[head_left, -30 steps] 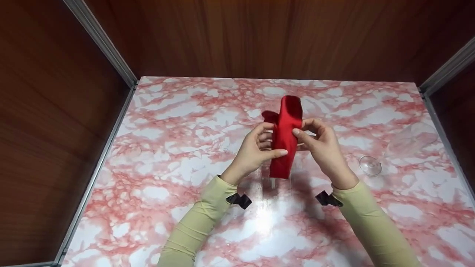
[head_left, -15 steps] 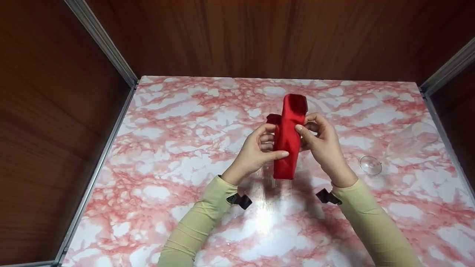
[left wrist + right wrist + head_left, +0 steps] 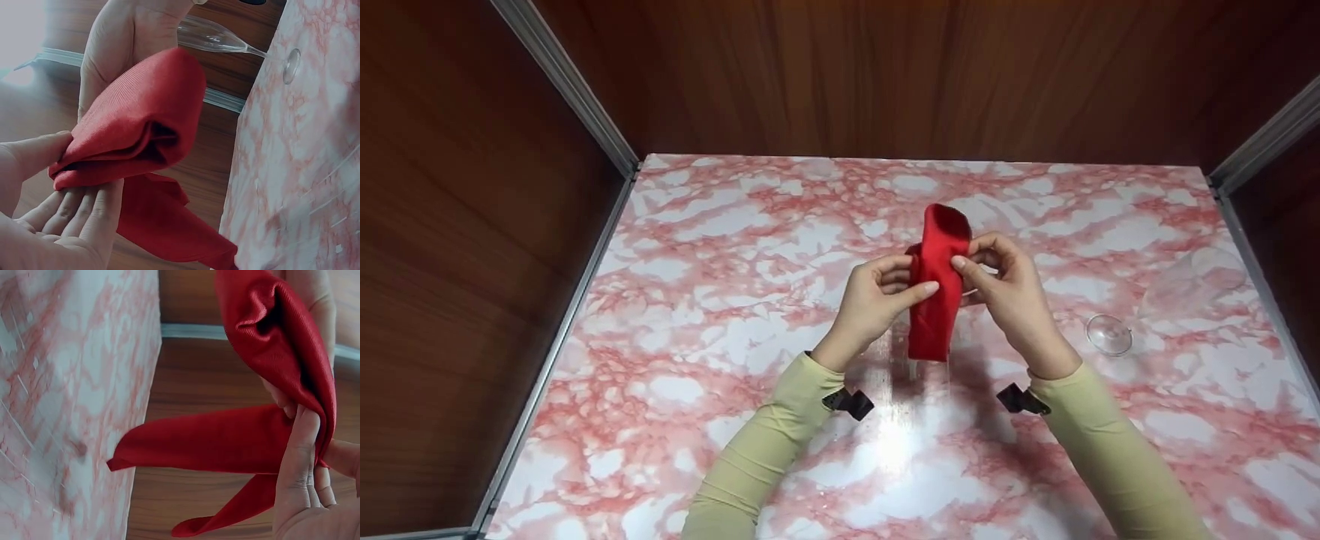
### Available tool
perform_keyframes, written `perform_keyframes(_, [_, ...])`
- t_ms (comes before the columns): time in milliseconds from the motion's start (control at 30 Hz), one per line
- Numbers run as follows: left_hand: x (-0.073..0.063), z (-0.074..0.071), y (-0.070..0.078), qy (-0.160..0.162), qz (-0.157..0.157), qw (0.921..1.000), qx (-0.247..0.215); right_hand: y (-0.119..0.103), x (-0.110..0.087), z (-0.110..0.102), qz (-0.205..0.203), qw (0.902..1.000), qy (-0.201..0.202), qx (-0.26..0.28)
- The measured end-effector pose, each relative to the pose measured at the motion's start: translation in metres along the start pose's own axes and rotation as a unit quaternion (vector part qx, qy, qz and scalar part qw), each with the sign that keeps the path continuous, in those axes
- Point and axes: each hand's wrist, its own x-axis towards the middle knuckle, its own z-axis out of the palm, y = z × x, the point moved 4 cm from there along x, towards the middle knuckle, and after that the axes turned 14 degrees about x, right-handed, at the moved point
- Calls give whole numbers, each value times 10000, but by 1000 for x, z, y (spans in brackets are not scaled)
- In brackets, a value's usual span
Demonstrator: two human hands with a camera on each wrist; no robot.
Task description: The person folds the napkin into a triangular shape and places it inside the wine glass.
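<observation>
A folded red cloth napkin (image 3: pixel 934 322) is held up over the table, its long front fold running away from me. My left hand (image 3: pixel 866 304) holds its left side, thumb across the front and the other fingers behind. On the opposite side my right hand (image 3: pixel 1016 296) pinches the edge between thumb and fingers. From the left wrist, the napkin (image 3: pixel 146 107) shows as a rolled, layered end with a dark hollow in it. Two loose tails hang below the grip in the right wrist view, the larger napkin tail (image 3: pixel 208 441) reaching toward the table.
To the right of my right hand, a clear stemmed glass (image 3: pixel 1108 334) stands upright on its round foot. The table (image 3: pixel 720 420) has a red and white marbled top. Brown wood-grain panels (image 3: pixel 855 82) with metal edge strips enclose its back and sides.
The napkin shifts slightly right, then back left and toward me. My left thumb has slid higher up its front, and the flap behind on the left shows less.
</observation>
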Motion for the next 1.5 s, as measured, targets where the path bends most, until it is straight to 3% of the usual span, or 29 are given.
perform_keyframes(267, [1, -1, 4, 19, 236, 9995, 224, -2, -1, 0, 92, 9999, -68, 79])
perform_keyframes(633, [7, -4, 1, 273, 414, 9988, 36, -6, -2, -1, -110, 9992, -290, 246])
perform_keyframes(900, [8, -13, -3, 887, 442, 9951, -34, -5, -7, -8, -150, 9973, -614, 366])
perform_keyframes(1100, [8, -21, -7, 1324, 395, 9902, -210, -2, -12, -17, -220, 9961, -850, 117])
perform_keyframes(1500, [9, -24, -8, 1441, 385, 9883, -314, -6, -22, -37, -215, 9982, -550, -88])
